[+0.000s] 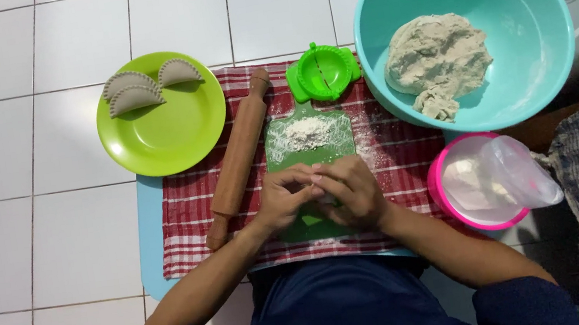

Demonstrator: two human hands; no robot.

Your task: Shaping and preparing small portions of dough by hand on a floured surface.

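Both my hands cupped together over the green cutting board.

My left hand [285, 197] and right hand [352, 191] meet, fingers curled around a small pale piece of dough [324, 197], mostly hidden between them, above the near half of the green cutting board [285, 157]. Just beyond lies a flour heap [308, 133]; the rolling pin [239, 156] slants along the board's left side on the red checked cloth [402, 154]. Further off sit the green dumpling press [323, 72], the green plate [172, 134] with three folded dumplings [136, 92], and the teal bowl [518, 70] holding dough.
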